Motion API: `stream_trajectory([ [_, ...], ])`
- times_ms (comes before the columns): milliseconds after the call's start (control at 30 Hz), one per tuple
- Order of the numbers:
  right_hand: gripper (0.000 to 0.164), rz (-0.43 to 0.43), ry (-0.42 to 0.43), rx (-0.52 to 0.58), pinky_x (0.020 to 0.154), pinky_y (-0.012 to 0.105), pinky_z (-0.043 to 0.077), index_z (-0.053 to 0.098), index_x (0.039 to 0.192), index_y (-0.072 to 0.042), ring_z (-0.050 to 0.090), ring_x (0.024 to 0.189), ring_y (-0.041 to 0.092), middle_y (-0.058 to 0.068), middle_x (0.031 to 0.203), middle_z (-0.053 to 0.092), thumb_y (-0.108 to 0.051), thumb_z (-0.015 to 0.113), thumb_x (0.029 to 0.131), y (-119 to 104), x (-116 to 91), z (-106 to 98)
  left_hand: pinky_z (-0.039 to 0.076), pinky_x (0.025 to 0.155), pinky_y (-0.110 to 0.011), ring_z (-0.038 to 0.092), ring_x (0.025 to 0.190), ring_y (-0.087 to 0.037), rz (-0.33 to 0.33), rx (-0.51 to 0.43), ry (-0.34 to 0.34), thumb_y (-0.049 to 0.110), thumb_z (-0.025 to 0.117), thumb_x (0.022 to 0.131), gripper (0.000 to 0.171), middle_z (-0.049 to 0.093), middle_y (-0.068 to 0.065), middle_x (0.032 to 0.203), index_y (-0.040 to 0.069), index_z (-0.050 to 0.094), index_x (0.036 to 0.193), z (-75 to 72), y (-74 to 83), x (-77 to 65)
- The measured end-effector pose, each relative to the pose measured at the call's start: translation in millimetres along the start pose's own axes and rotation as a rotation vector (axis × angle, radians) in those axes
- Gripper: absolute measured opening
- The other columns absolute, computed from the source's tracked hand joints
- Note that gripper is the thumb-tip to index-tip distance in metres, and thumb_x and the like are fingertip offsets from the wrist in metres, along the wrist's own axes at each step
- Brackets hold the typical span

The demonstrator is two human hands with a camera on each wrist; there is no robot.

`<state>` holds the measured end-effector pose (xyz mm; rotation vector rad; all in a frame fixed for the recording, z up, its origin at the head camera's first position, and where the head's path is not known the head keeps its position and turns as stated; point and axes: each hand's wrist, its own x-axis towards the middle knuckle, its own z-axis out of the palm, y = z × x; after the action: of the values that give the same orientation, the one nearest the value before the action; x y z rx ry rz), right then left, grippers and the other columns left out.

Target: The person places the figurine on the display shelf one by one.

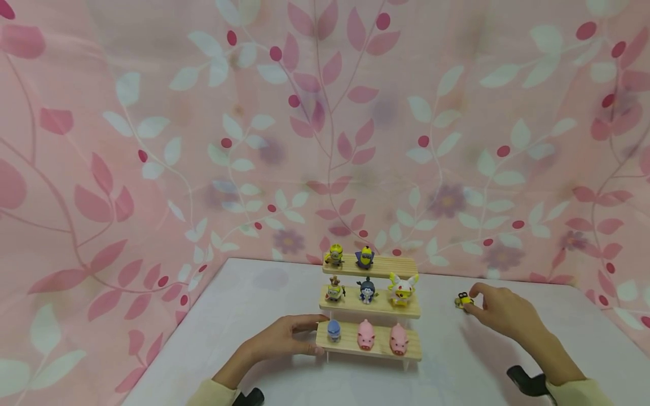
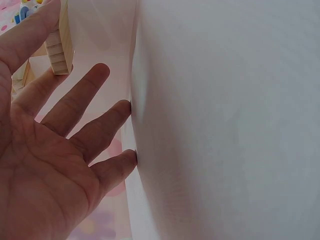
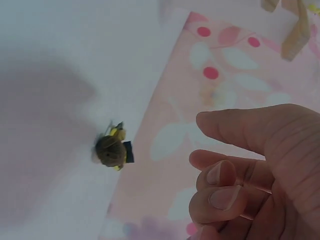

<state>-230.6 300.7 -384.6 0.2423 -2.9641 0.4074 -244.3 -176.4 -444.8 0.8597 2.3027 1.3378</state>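
Note:
A three-tier wooden display shelf (image 1: 369, 342) stands on the table with small figurines on its steps. My left hand (image 1: 276, 340) pinches the left end of the lowest step between thumb and index finger. In the left wrist view, the other fingers of that hand (image 2: 55, 150) stretch out below the wooden step (image 2: 60, 47). To the right of the shelf, a small yellow and dark figurine (image 1: 464, 301) sits on the table. My right hand (image 1: 503, 310) is beside it; the right wrist view shows a gap between the figurine (image 3: 111, 150) and the thumb and fingers (image 3: 225, 120).
Two pink pigs (image 1: 365, 335) and a blue figurine (image 1: 333, 331) occupy the bottom step. The middle step carries a white-and-yellow figure (image 1: 402, 290) and two others; two yellow figurines, one with a purple cape (image 1: 364, 257), are on top. A floral curtain (image 1: 325, 141) hangs behind the white table (image 1: 254, 293).

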Motion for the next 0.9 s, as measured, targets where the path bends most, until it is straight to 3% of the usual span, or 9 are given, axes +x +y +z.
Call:
stream_trajectory([
  [567,0.027,0.013,-0.116,0.021,0.053,0.035,0.044,0.064,0.094,-0.004,0.051,0.065,0.018,0.000,0.075,0.058,-0.029,0.073,0.087,32.7,40.0,14.1,0.038,0.107,-0.052,0.051,0.129,-0.023,-0.008,-0.017,-0.001,0.030,0.078,0.087,0.055,0.054,0.008,0.141,0.033,0.057,0.138,0.0,2.7,-1.0],
  [900,0.037,0.070,-0.238,0.099,0.048,0.037,0.050,0.062,0.097,-0.002,0.053,0.065,0.022,0.007,0.084,0.059,-0.036,0.074,0.087,42.7,53.7,21.3,0.038,0.106,-0.053,0.052,0.128,-0.021,-0.018,-0.007,0.003,0.030,0.079,0.086,0.055,0.055,0.009,0.140,0.035,0.058,0.136,0.2,2.4,0.1],
])
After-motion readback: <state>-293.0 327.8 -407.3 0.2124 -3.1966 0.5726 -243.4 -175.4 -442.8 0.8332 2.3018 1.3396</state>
